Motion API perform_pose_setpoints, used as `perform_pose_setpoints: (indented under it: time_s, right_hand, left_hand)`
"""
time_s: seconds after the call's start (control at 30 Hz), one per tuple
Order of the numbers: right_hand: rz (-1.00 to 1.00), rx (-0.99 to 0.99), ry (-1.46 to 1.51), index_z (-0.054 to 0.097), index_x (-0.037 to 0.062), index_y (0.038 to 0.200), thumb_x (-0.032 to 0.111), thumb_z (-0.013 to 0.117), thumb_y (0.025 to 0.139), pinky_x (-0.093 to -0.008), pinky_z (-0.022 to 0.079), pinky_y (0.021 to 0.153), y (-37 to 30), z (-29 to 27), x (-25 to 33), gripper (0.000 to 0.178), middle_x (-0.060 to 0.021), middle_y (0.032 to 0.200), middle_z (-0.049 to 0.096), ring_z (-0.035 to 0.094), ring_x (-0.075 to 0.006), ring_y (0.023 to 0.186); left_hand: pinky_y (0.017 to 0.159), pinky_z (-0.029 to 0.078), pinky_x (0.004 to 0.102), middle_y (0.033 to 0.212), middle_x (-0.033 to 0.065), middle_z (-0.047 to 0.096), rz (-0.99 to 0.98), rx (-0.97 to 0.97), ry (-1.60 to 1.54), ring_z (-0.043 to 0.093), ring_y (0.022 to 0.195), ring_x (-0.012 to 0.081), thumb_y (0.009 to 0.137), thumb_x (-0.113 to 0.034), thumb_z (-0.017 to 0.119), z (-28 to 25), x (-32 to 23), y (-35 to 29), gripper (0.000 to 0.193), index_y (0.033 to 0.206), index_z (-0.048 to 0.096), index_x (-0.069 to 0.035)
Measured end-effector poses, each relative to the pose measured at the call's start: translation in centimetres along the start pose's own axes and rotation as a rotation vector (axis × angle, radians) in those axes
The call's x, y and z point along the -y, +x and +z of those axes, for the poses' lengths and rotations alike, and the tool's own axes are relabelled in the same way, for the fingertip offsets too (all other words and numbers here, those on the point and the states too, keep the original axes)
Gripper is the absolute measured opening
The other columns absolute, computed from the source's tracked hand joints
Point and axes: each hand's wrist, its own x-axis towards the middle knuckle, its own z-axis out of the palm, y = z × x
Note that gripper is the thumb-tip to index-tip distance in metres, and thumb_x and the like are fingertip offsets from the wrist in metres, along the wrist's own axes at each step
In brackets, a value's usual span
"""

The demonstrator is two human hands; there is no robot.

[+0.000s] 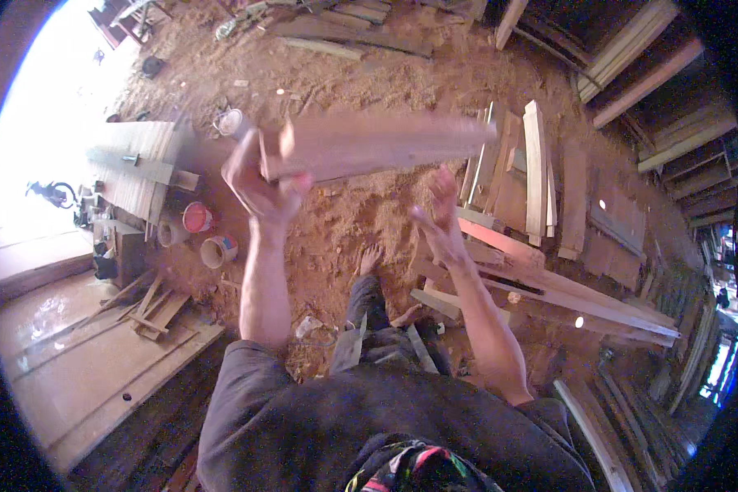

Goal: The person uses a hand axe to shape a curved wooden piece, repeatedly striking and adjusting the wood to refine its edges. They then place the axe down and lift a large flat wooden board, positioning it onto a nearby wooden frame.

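**Desk:** What's in the frame?

**Photographer:** A person stands in a sawdust-covered woodshop, seen from above. The left hand (261, 182) is clenched around the near end of a wooden board (377, 144), which is raised at chest height and runs off to the right, blurred in the shot.

**Desk:** And the other hand?

**Photographer:** The right hand (439, 220) is released, fingers spread, palm turned toward the board. It sits just below the board's right half; whether the fingertips touch the wood, I cannot tell.

**Desk:** Surroundings?

**Photographer:** Under the board is the sawdust floor (344, 213), with the person's bare foot (371, 259) showing between the arms. To the right lies a loose stack of planks (533, 176), some upright-leaning, some flat, with longer boards (582, 297) fanned out nearer the person. To the left stand a red bucket (196, 217) and a pale bucket (217, 250) close together, beside a low counter (139, 160) of pale boards. Flat sheets of wood (82, 369) lie at lower left, with short offcuts (152, 310) heaped on them.
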Motion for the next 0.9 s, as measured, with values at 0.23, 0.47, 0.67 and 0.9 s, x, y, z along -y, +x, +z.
perform_pose_setpoints:
  time_s: [0.23,0.47,0.67,0.9]
  right_hand:
    - [-0.164,0.209,0.079,0.047,0.0031,0.137,0.019,0.085,0.081,-0.0428,0.043,0.105,-5.3,4.8,9.0,0.07,-0.012,0.126,0.06,0.056,-0.0248,0.12]
    - [-0.378,-0.069,0.534,0.052,-0.0004,0.126,0.008,0.083,0.081,-0.0341,0.052,0.091,-14.7,5.5,16.5,0.055,-0.0108,0.115,0.064,0.063,-0.0193,0.104]
    - [-0.475,-0.159,0.501,0.051,0.0,0.124,0.007,0.083,0.082,-0.0337,0.053,0.088,-17.5,5.5,21.7,0.053,-0.0106,0.112,0.063,0.063,-0.0189,0.1]
    - [-0.484,0.009,0.492,0.05,0.002,0.125,0.011,0.083,0.083,-0.0341,0.052,0.087,-21.5,7.4,26.2,0.054,-0.0135,0.112,0.061,0.062,-0.0213,0.1]
  left_hand:
    - [0.055,0.031,0.0343,0.062,-0.0028,0.041,-0.249,0.061,0.016,0.039,0.062,0.0119,0.086,-0.075,0.058,-7.7,-11.6,7.8,0.075,0.075,0.065,-0.001]
    - [0.112,0.03,0.0423,0.137,0.0176,0.045,-0.021,-0.186,0.154,0.041,0.131,0.0284,0.099,-0.046,0.058,-10.9,-20.4,-2.1,0.066,0.137,0.047,0.006]
    - [0.111,0.026,0.0534,0.146,0.0239,0.027,-0.109,0.132,0.304,0.027,0.137,0.0383,0.085,-0.036,0.075,-8.6,-23.3,-24.6,0.091,0.147,0.02,0.003]
    - [0.103,0.039,0.0462,0.136,0.0211,0.044,-0.407,-0.213,0.61,0.044,0.125,0.0319,0.082,-0.026,0.08,-3.8,-20.8,-22.3,0.077,0.137,0.037,0.005]
